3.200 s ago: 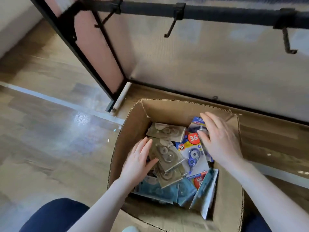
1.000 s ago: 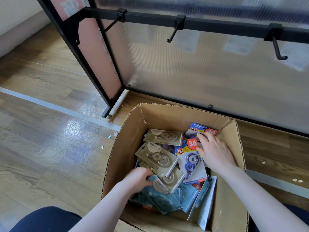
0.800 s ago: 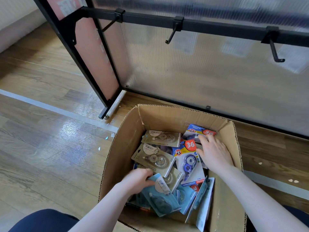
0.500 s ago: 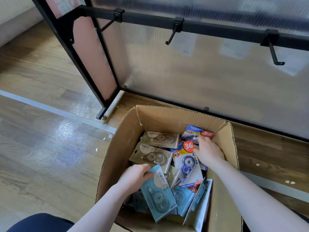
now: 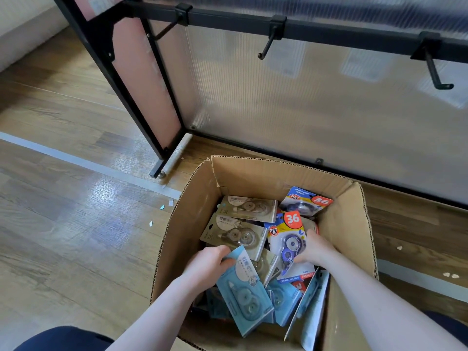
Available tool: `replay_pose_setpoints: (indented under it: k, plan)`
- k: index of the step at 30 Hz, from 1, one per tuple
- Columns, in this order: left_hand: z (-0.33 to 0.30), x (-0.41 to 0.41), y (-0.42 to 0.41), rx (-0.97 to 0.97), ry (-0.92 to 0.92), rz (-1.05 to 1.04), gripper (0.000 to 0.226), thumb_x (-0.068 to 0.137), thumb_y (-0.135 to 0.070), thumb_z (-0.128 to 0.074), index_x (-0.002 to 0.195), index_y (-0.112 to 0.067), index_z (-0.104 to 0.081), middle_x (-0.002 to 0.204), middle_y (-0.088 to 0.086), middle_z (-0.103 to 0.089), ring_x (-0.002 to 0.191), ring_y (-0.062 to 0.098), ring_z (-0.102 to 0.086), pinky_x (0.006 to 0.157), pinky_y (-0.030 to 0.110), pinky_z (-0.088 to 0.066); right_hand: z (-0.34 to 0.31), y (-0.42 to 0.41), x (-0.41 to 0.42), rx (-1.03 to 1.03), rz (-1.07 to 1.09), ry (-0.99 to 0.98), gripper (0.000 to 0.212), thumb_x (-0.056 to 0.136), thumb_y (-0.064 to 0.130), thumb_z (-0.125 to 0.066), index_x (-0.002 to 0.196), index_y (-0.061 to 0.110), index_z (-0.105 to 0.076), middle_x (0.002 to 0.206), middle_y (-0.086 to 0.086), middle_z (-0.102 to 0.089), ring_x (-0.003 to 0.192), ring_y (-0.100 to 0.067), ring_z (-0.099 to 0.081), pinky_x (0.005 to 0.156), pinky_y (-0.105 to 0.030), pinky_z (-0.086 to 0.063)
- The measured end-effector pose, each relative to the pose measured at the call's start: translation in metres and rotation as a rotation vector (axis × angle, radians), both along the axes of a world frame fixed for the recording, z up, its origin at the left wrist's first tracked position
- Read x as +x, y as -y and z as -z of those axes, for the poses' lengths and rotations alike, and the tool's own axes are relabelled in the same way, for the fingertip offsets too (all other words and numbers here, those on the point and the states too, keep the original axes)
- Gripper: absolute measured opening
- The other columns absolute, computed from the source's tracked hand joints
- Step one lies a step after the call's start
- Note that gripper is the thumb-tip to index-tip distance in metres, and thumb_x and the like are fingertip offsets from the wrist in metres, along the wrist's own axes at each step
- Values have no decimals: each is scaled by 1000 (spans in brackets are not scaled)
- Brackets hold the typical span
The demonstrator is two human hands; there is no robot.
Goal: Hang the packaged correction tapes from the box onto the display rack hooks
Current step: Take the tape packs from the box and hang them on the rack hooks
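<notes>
The box [image 5: 352, 224] in the lower middle is rough brown cardboard. The packs [image 5: 244, 291] inside are paper card under shiny clear plastic. The rack [image 5: 228, 20] up top is matt black metal. The wood floor [image 5: 63, 211] at left shines.

Wood-plank floor [image 5: 63, 236] with glossy daylight reflections, crossed by a pale tape line [image 5: 83, 162]. Small paper scraps [image 5: 162, 207] lie beside it. A light wall base [image 5: 22, 29] occupies the upper-left corner.
</notes>
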State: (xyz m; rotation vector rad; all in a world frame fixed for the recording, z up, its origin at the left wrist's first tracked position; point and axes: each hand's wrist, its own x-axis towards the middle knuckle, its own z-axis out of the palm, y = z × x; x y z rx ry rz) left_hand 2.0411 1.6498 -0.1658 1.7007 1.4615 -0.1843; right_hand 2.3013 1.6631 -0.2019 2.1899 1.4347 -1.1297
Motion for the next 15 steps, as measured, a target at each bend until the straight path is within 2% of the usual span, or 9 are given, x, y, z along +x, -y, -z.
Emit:
replay_pose_setpoints:
  k: [3, 6, 8, 10, 12, 13, 15]
  plan:
    - [-1, 0, -2, 17, -19, 9, 16, 95, -35, -48, 89, -21, -51, 97, -8, -56, 89, 9, -61, 52, 17, -47, -1, -3, 3, 7, 27, 8, 47, 69, 22, -71, 108, 13, -46, 111, -4, -59, 103, -23, -59, 78, -27, -48]
    - [-1, 0, -2, 10, -28, -1, 17, 95, -35, -47, 93, -20, -53, 97, -8, -57, 89, 8, -61, 57, 19, -52, -3, -9, 3, 46, 32, -112, 11, 73, 14, -64, 75, 17, -54, 88, -3, -63, 87, -21, -61, 67, -24, -44]
    - [0, 0, -1, 3, -34, -7, 16, 95, -36, -47, 94, -21, -53, 98, -7, -58, 88, 7, -60, 59, 20, -53, -2, -13, 3, 68, 102, -216, 15, 74, 3, -58, 67, 13, -49, 77, -5, -57, 78, -22, -55, 61, -24, -37]
    - [0, 1, -1, 3, -37, -7, 17, 95, -37, -47, 94, -21, -53, 98, -6, -59, 87, 7, -60, 61, 22, -54, -3, -16, 4, 108, 228, -318, 19, 72, -6, -52, 65, 10, -46, 70, -5, -51, 72, -22, -49, 58, -26, -34]
    - [-1, 2, -2, 13, -36, -6, 18, 95, -37, -47, 94, -20, -54, 98, -5, -60, 87, 7, -61, 64, 25, -55, -5, -21, 2, 194, 334, -426, 17, 67, -5, -52, 71, 12, -50, 75, -4, -57, 72, -21, -53, 60, -28, -42]
    - [-2, 2, -3, 15, -34, -7, 18, 95, -37, -47, 94, -19, -54, 99, -4, -61, 88, 8, -61, 65, 26, -56, -5, -24, 0, 230, 371, -475, 21, 64, 0, -55, 77, 17, -55, 82, -5, -62, 79, -22, -59, 67, -33, -51]
    - [-2, 1, -3, 13, -31, -6, 19, 95, -36, -47, 94, -19, -54, 101, -3, -62, 89, 9, -62, 67, 30, -57, -5, -28, -3, 307, 405, -541, 32, 69, 10, -64, 94, 28, -56, 96, -3, -65, 91, -22, -63, 83, -41, -53]
